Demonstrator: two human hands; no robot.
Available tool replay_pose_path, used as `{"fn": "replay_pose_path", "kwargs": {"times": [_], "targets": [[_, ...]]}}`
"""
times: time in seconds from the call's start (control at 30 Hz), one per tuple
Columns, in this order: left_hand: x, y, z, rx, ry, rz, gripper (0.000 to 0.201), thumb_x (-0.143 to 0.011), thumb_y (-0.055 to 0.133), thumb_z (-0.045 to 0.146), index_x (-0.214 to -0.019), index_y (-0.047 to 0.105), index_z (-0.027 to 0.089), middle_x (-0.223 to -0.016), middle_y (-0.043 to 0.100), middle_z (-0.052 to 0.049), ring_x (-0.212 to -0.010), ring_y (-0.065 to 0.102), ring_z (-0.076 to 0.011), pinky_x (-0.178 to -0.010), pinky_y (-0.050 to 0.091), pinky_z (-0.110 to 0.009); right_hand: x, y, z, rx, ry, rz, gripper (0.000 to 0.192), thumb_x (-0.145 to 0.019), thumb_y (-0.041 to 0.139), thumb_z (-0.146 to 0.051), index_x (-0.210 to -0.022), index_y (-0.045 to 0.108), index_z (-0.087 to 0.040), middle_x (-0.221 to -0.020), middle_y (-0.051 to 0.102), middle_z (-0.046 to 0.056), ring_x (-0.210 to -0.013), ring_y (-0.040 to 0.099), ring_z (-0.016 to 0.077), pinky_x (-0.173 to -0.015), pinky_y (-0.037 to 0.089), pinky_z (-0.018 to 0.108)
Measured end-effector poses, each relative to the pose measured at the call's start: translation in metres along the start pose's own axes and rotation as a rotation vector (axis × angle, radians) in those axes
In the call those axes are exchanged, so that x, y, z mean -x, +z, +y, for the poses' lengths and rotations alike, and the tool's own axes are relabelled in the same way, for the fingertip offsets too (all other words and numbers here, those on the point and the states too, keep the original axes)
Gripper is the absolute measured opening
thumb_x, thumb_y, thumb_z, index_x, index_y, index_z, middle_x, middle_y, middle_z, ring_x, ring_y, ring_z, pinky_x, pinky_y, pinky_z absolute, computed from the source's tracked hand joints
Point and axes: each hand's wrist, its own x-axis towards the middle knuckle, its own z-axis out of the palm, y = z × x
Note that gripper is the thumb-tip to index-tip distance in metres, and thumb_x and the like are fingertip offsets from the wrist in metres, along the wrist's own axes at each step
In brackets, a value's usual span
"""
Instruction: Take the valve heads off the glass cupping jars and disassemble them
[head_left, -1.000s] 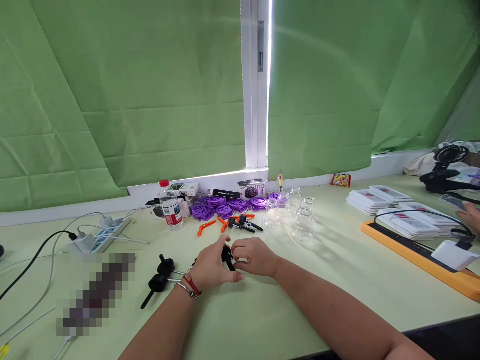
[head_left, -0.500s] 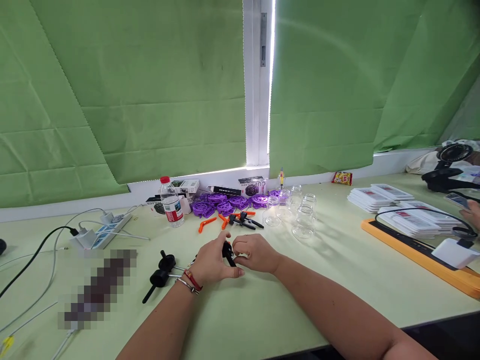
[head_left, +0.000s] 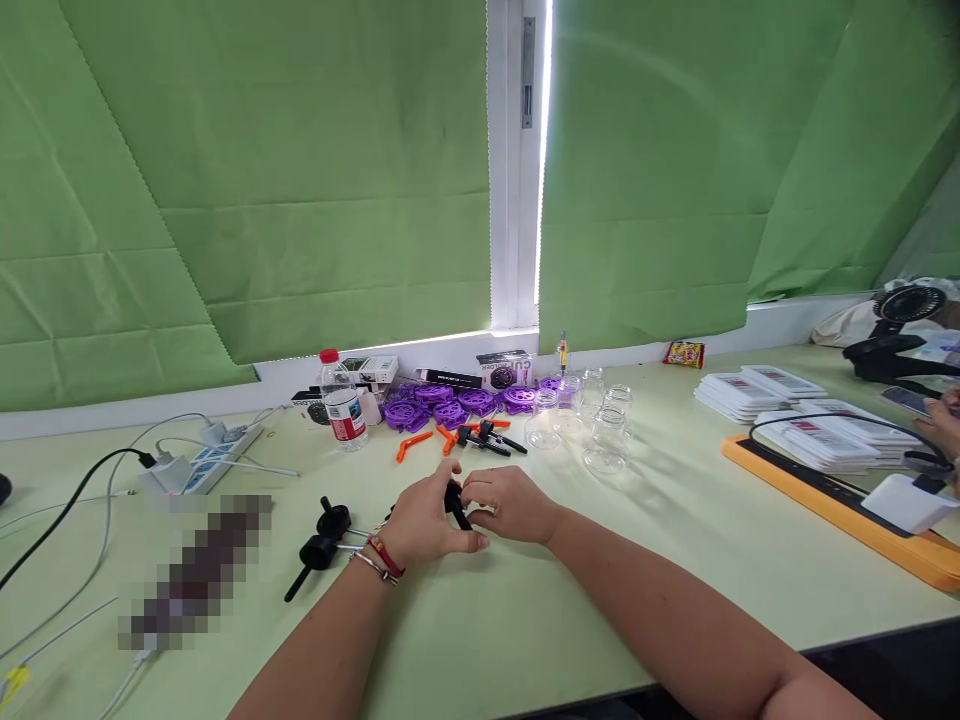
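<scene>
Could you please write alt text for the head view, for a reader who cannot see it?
Two bare hands, left hand and right hand, meet over a pale green table, both gripping a small black part. Behind them lie purple discs, clear jars, a water bottle and green curtains.

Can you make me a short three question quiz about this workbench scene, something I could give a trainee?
1. True or false: both hands are on the small black part at the middle of the table.
2. Which lies nearest the left hand? A. the water bottle B. the black pump heads C. the clear glass jars
3. What colour are the round plastic pieces heaped by the window sill?

Key
1. True: the left hand and the right hand meet on it.
2. B
3. Purple
</scene>
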Motion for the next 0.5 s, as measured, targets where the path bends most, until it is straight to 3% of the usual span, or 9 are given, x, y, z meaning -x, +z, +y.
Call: {"fn": "replay_pose_path", "kwargs": {"times": [0.5], "targets": [[0.0002,-0.0008,0.0011,0.015,-0.023,-0.001,0.081,-0.051,0.072,0.056,-0.117,0.036,0.026,-0.090,0.064,-0.001,-0.078,0.061,-0.0223,-0.067,0.044,-0.031,0.0004,0.0000,0.0007,-0.014,0.019,0.006,0.002,-0.076,0.059,-0.018,-0.076,0.059,-0.020,-0.081,0.064,-0.001,-0.070,0.056,0.0113,-0.057,0.032,0.023]]}}
